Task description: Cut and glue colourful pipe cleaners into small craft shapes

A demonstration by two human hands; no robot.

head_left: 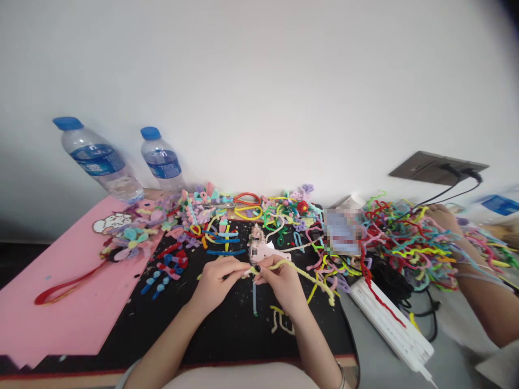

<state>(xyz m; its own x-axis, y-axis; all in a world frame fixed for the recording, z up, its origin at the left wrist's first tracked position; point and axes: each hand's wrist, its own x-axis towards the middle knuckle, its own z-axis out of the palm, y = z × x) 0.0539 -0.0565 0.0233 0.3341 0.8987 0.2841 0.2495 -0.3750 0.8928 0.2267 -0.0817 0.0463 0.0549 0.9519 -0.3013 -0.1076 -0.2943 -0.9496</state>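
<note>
My left hand [217, 282] and my right hand [284, 284] meet over the black mat [227, 335], both pinching. A pale yellow pipe cleaner [312, 278] runs from the right fingers and trails off to the right. Where the fingertips come together, a small black piece shows, too little to name. Just beyond my hands lies a pale glue gun [265, 252]. Under the fingertips a translucent bluish stick [254, 300] points towards me. By my right wrist are bent cream pipe cleaner pieces [279, 320].
Two water bottles [101, 162] stand by the wall at left, near pink sheets [68, 281]. Scissors [246, 209] lie among pipe cleaner flowers at the back. At right are heaped pipe cleaners [421, 246], a white power strip [391, 321] and another person's arm [478, 286].
</note>
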